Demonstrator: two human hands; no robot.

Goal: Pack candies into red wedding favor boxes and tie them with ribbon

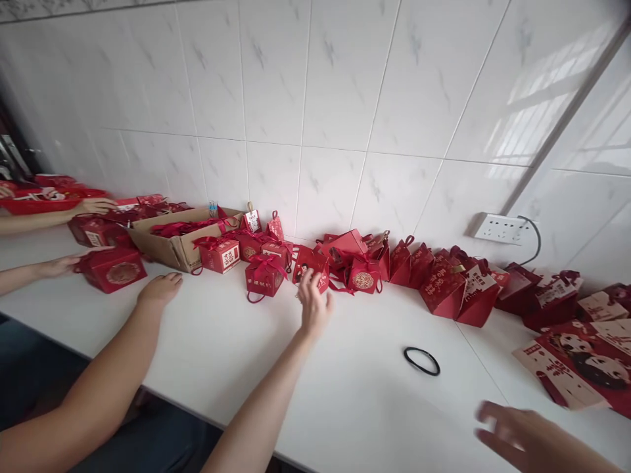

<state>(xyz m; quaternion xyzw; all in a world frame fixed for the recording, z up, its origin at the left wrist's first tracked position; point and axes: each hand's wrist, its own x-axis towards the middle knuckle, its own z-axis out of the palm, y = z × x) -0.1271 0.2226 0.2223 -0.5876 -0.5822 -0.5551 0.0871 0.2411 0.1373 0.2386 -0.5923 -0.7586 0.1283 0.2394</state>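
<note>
My left hand (314,309) is over the white table with its fingers apart, in front of a red box (319,264) printed with a small figure. The fingertips overlap the box's front, and whether they touch it I cannot tell. Just left stands a red box with a ribbon bow (262,278); to the right is one with a round gold emblem (363,278). Slightly blurred, my right hand (507,427) is at the lower right, fingers apart and holding nothing. A black ring (422,361) lies on the table between my hands.
Another person's hand (160,289) rests on the table at left, near a cardboard box (172,246) of ribbons. Further hands touch red boxes (114,269) there. Red gift boxes (444,282) line the tiled wall below a power socket (500,228). Large printed boxes (586,361) stand far right.
</note>
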